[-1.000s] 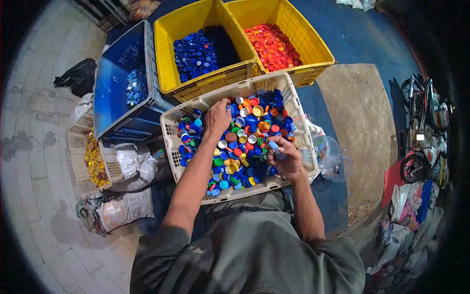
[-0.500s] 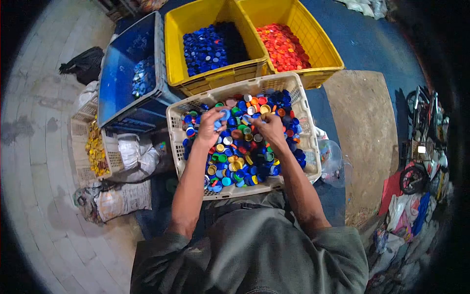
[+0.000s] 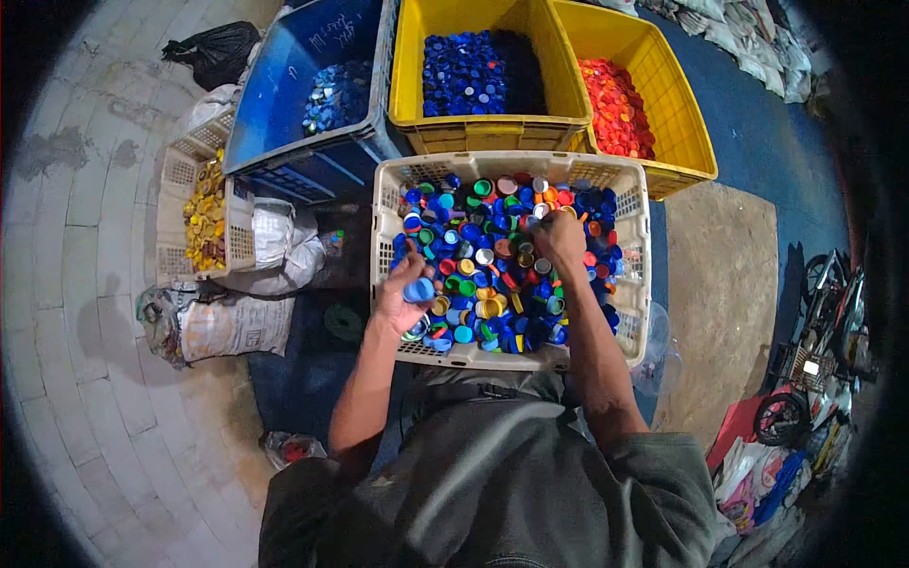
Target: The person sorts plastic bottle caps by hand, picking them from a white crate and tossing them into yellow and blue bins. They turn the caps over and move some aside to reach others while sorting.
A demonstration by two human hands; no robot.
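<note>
A pale plastic crate [image 3: 511,163] full of mixed bottle caps [image 3: 485,256] sits right in front of me. Over its left side, my left hand [image 3: 396,301] is closed around a light-blue bottle cap [image 3: 418,290]. My right hand [image 3: 565,244] reaches down onto the caps at the upper right of the crate. Its fingers are bent together near white and orange caps, and whatever they pinch is hidden.
Behind the crate stand a blue bin [image 3: 275,104] with light-blue caps, a yellow bin [image 3: 492,133] with dark-blue caps, and another yellow bin [image 3: 686,114] with red caps. A smaller crate [image 3: 175,256] of yellow caps and a sack [image 3: 237,327] lie left.
My left hand has moved left and down within the crate, still with light-blue cap in it. My right hand has shifted right, away from the left one. The whole view has shifted.
</note>
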